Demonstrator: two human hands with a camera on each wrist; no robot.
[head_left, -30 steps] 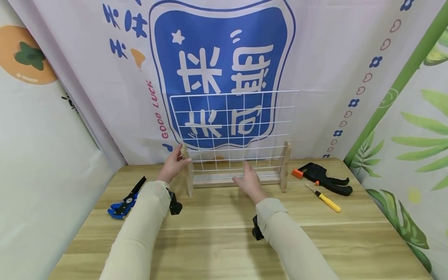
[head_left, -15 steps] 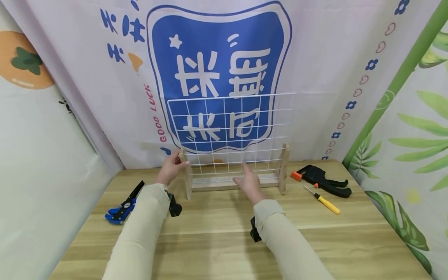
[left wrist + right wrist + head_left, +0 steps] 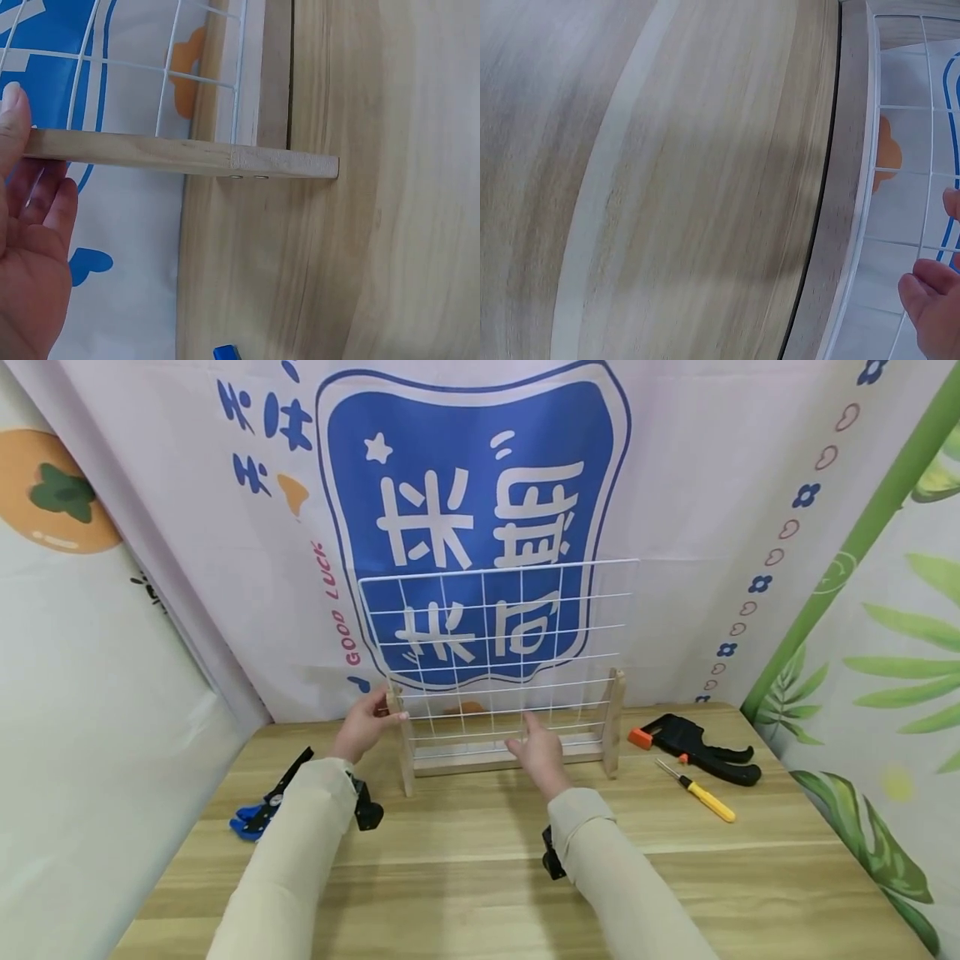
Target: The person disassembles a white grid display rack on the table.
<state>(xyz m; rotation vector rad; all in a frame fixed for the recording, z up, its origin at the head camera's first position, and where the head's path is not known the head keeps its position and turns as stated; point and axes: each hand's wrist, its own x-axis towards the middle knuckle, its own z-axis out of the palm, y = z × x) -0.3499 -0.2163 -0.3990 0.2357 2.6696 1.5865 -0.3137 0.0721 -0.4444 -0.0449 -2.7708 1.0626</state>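
Observation:
A white wire grid (image 3: 483,635) stands upright in a wooden stand (image 3: 465,764) at the back of the table. My left hand (image 3: 363,727) holds the top of the stand's left post (image 3: 406,752), thumb on one side and fingers on the other; the left wrist view shows the same grip on the post (image 3: 150,152). My right hand (image 3: 542,753) is at the grid's lower middle, its thumb and fingers at the wires. In the right wrist view the fingertips (image 3: 922,289) lie against a wire of the grid (image 3: 928,174).
Blue-and-black pliers (image 3: 258,814) lie at the left, partly behind my sleeve. To the right of the stand are a black tool with an orange tip (image 3: 697,750) and a yellow-handled screwdriver (image 3: 708,800). A printed curtain (image 3: 675,635) hangs behind the table (image 3: 465,877).
The head view has shifted slightly. My left hand sits a little lower against the left post, and the grid's left side appears slightly lower. The right hand stays at the lower wires.

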